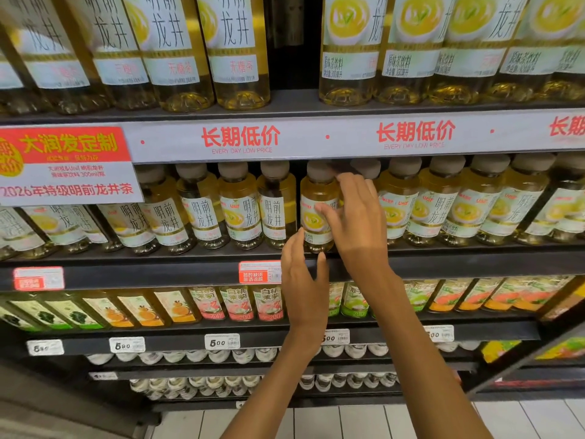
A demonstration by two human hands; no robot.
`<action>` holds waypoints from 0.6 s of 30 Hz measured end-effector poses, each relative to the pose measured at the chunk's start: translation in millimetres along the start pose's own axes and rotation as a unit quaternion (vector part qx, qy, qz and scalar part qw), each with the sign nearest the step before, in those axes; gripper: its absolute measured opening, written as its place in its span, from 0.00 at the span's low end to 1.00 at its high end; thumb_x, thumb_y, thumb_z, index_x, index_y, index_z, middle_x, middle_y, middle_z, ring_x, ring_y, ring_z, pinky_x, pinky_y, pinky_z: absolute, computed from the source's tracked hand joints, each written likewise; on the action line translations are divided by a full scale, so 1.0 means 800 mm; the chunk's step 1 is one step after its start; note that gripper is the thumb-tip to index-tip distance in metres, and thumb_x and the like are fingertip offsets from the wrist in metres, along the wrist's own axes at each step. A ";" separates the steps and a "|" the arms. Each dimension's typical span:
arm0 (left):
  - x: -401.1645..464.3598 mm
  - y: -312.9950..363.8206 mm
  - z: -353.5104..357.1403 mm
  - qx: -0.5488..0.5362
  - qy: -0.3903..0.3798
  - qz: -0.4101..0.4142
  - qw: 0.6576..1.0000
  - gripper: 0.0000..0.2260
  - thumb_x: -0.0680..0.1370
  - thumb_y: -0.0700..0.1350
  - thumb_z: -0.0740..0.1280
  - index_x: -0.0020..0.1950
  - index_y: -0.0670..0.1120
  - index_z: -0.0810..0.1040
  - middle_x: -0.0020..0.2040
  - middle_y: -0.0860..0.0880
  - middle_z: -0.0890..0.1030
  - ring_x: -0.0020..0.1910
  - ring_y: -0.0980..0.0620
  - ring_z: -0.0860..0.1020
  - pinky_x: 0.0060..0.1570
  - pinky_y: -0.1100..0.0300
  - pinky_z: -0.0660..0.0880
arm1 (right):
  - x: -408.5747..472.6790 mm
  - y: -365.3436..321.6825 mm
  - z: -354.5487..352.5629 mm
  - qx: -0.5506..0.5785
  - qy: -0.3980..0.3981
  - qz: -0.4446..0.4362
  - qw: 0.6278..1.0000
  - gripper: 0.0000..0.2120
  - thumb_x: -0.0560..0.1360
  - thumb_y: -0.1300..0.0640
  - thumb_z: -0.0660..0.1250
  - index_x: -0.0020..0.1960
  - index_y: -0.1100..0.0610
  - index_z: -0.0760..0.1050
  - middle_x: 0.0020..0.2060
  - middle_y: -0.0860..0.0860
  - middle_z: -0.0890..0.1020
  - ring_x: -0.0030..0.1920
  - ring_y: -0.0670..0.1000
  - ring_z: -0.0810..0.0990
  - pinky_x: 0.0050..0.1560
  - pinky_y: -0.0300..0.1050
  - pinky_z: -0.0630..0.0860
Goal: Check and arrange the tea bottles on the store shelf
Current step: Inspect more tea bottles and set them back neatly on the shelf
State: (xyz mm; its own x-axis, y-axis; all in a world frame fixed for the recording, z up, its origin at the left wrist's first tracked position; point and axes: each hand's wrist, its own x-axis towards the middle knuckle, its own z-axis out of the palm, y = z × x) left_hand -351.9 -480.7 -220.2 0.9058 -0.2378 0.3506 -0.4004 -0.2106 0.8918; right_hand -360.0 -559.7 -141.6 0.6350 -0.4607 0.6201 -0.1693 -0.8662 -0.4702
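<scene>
Definitely a supermarket drinks aisle: dark metal shelves (443,264) stacked in tiers, rows of identical tea bottles (240,204) facing out, a shelf strip (316,137) printed "EVERY DAY LOW PRICE", a red promo sign (63,163), and little price tags (221,342) clipped along the lower edges

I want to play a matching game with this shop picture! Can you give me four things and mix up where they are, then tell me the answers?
Things:
1. right hand
2. left hand
3. red promotional sign
4. peach-label bottles

Places:
A. on the shelf below the hands
B. fingers on a tea bottle in the middle shelf row
C. hanging at the far left, under the top shelf
D. open, just below that bottle, by the shelf edge

Pairs: 1-B, 2-D, 3-C, 4-A
</scene>
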 end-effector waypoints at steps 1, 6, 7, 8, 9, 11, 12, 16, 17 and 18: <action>0.000 0.000 -0.002 0.002 -0.011 -0.002 1.000 0.22 0.79 0.39 0.64 0.73 0.42 0.66 0.71 0.45 0.69 0.70 0.49 0.68 0.67 0.52 0.68 | 0.000 0.000 0.001 -0.004 -0.001 0.002 1.000 0.17 0.75 0.60 0.69 0.62 0.64 0.72 0.57 0.59 0.76 0.59 0.58 0.72 0.48 0.41 0.65; 0.002 0.001 -0.013 0.002 -0.084 -0.009 0.996 0.24 0.80 0.42 0.63 0.75 0.44 0.61 0.74 0.50 0.65 0.74 0.55 0.61 0.73 0.58 0.60 | -0.005 0.000 0.002 0.008 0.008 0.008 1.000 0.17 0.77 0.65 0.66 0.65 0.64 0.71 0.60 0.60 0.75 0.62 0.58 0.73 0.54 0.47 0.72; 0.002 0.001 -0.016 -0.006 -0.089 -0.011 0.996 0.24 0.80 0.42 0.63 0.75 0.44 0.62 0.74 0.50 0.65 0.74 0.54 0.61 0.72 0.56 0.61 | -0.007 -0.001 0.001 0.011 0.015 0.009 1.000 0.17 0.77 0.65 0.65 0.65 0.64 0.71 0.60 0.60 0.76 0.62 0.58 0.73 0.56 0.47 0.72; 0.001 0.001 -0.018 -0.015 -0.086 -0.013 0.996 0.23 0.80 0.41 0.63 0.74 0.44 0.64 0.73 0.49 0.67 0.73 0.54 0.63 0.71 0.54 0.63 | -0.009 -0.004 0.000 0.016 0.032 0.005 0.999 0.17 0.76 0.66 0.65 0.65 0.65 0.72 0.60 0.61 0.76 0.62 0.59 0.73 0.56 0.46 0.71; 0.001 0.000 -0.021 -0.023 -0.078 -0.015 0.997 0.21 0.80 0.40 0.63 0.73 0.44 0.66 0.72 0.49 0.69 0.72 0.53 0.65 0.70 0.53 0.65 | -0.010 -0.008 0.000 0.025 0.055 -0.009 0.998 0.16 0.76 0.67 0.66 0.63 0.66 0.73 0.58 0.62 0.77 0.61 0.60 0.74 0.56 0.46 0.71; 0.000 -0.003 -0.029 -0.037 -0.049 -0.024 0.998 0.19 0.80 0.39 0.63 0.71 0.45 0.69 0.69 0.49 0.73 0.68 0.54 0.69 0.68 0.54 0.68 | -0.010 -0.020 0.002 0.045 0.083 -0.056 0.994 0.14 0.74 0.67 0.67 0.59 0.68 0.75 0.54 0.63 0.79 0.58 0.61 0.75 0.53 0.43 0.69; 0.000 -0.005 -0.033 -0.046 -0.032 -0.034 0.998 0.18 0.79 0.38 0.63 0.70 0.45 0.70 0.67 0.49 0.74 0.67 0.55 0.70 0.67 0.56 0.68 | -0.007 -0.027 0.005 0.049 0.076 -0.078 0.993 0.13 0.74 0.66 0.67 0.58 0.68 0.75 0.52 0.63 0.79 0.56 0.60 0.75 0.52 0.43 0.68; 0.007 -0.015 -0.052 -0.071 0.021 -0.080 0.994 0.19 0.78 0.34 0.62 0.68 0.45 0.72 0.64 0.50 0.76 0.63 0.56 0.73 0.65 0.58 0.69 | 0.011 -0.052 0.028 -0.007 -0.008 -0.126 0.992 0.11 0.78 0.57 0.65 0.54 0.65 0.74 0.45 0.60 0.78 0.47 0.60 0.75 0.45 0.46 0.67; 0.008 -0.017 -0.057 -0.072 0.027 -0.087 0.993 0.19 0.77 0.34 0.62 0.68 0.45 0.72 0.64 0.49 0.76 0.63 0.56 0.73 0.65 0.59 0.69 | 0.015 -0.056 0.034 -0.037 -0.030 -0.133 0.990 0.12 0.79 0.54 0.63 0.53 0.64 0.74 0.44 0.60 0.79 0.46 0.59 0.75 0.44 0.45 0.65; 0.009 -0.019 -0.061 -0.070 0.029 -0.093 0.993 0.20 0.77 0.34 0.62 0.68 0.45 0.72 0.64 0.49 0.76 0.63 0.56 0.72 0.65 0.58 0.69 | 0.017 -0.059 0.040 -0.066 -0.050 -0.135 0.987 0.14 0.80 0.51 0.61 0.54 0.63 0.74 0.44 0.59 0.79 0.46 0.59 0.76 0.44 0.45 0.64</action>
State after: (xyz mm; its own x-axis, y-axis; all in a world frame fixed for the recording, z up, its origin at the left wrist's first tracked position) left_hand -332.2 -432.7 -217.4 0.9706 -0.1505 0.1877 -0.2053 -0.1118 0.9723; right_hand -319.5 -518.9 -130.8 0.7402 -0.1938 0.6438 -0.0763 -0.9756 -0.2060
